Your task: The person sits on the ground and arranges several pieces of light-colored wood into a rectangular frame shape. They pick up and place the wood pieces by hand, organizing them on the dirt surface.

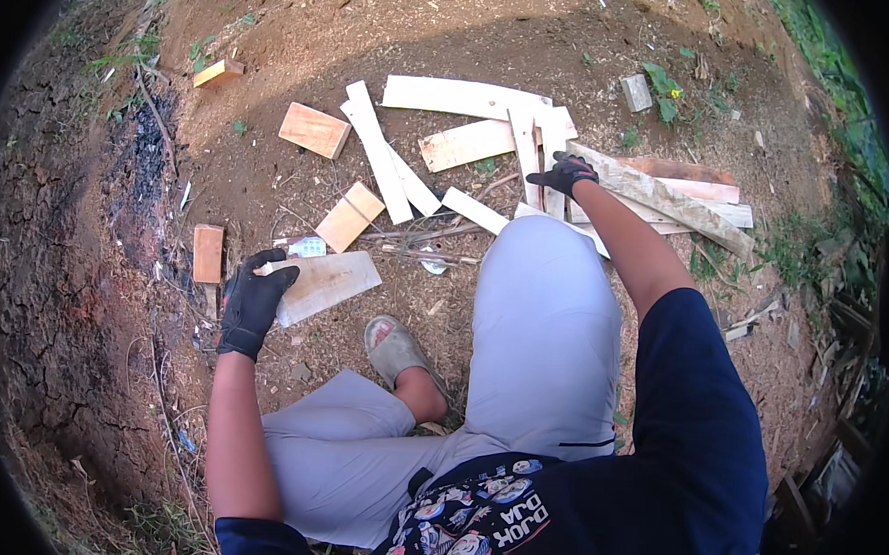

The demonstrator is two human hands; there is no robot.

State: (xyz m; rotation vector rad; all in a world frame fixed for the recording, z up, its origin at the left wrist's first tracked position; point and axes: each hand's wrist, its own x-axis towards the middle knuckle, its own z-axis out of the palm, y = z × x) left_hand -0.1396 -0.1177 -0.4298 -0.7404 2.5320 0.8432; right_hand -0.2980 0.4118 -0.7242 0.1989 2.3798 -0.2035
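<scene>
My left hand (252, 309), in a black glove, grips the left end of a short pale board (327, 285), holding it tilted above the ground with the thumb on top. My right hand (568, 174), gloved in black too, reaches past my knee to a pile of planks. Its thumb points left across two narrow pale planks (524, 152) and its fingers look spread; the palm side is hidden. Beside it a long rough plank (666, 200) lies slanting over other boards.
Wooden blocks (314, 130) lie to the left, one an orange-brown block (207, 253) near my left hand. Pale strips (379, 151) and a wide board (462, 97) lie ahead. A grey block (635, 92) sits far right. My sandalled foot (398, 350) rests between my hands.
</scene>
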